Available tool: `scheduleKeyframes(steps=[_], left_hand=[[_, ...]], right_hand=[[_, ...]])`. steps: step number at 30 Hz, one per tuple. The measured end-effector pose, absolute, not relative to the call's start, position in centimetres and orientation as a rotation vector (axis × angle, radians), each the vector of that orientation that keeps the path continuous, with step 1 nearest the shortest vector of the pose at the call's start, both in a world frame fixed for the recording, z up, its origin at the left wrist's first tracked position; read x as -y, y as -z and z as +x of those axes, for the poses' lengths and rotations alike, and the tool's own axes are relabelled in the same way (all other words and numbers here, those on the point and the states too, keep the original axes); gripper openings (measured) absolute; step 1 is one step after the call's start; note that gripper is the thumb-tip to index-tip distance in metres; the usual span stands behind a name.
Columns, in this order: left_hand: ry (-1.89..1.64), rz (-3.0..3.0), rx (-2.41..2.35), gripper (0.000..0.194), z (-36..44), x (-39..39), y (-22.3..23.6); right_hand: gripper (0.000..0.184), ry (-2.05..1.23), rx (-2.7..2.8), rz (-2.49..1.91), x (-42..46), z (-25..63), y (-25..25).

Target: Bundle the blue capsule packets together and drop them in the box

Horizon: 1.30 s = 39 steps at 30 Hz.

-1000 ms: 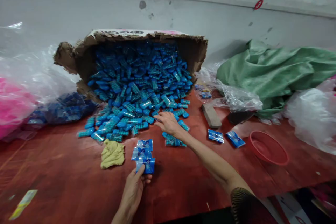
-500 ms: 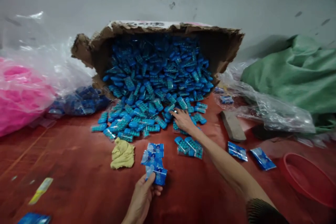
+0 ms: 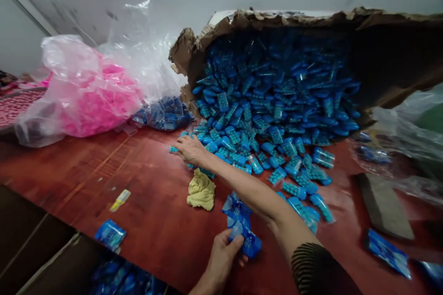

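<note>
My left hand is closed, thumb on top, around a short strip of shiny blue printed sachets just above the red table. Across it reaches my right arm. At the left edge of a spilled heap of blue bead-filled packets, my right hand lies over some of them with fingers apart; its fingertips are partly hidden among the packets. The heap runs out of a torn cardboard box lying on its side. A crumpled yellow cloth rests between both hands.
Left stands a clear bag of pink items, beside a bag of dark blue sachets. A yellow-handled tool and a loose blue sachet lie near the table's front edge. A grey block is at right.
The view has turned left. My right hand has moved from the right part of the heap to its left edge. The left hand still holds the sachets, now more bunched.
</note>
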State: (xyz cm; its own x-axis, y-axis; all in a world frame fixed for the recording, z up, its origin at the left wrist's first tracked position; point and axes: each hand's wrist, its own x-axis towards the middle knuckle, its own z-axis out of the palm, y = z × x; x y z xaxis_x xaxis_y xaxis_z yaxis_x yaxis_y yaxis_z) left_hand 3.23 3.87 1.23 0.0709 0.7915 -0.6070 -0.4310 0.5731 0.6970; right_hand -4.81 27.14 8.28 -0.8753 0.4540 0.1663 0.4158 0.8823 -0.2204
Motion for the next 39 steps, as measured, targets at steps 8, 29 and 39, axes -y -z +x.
scheduleKeyframes(steps=[8,29,39], left_hand=[[-0.908,0.395,-1.12,0.056,2.4,-4.3,-0.7],[-0.931,0.386,-1.173,0.039,2.2,-4.4,-1.8],[-0.93,0.383,-1.156,0.039,2.3,-4.5,-2.2]], right_hand=[[0.04,-0.126,3.021,-0.662,-28.7,-4.0,-4.7],[0.045,-0.106,3.107,-0.744,-27.3,14.0,-6.1],[0.031,-0.216,3.034,-0.839,-20.2,12.4,-6.8]])
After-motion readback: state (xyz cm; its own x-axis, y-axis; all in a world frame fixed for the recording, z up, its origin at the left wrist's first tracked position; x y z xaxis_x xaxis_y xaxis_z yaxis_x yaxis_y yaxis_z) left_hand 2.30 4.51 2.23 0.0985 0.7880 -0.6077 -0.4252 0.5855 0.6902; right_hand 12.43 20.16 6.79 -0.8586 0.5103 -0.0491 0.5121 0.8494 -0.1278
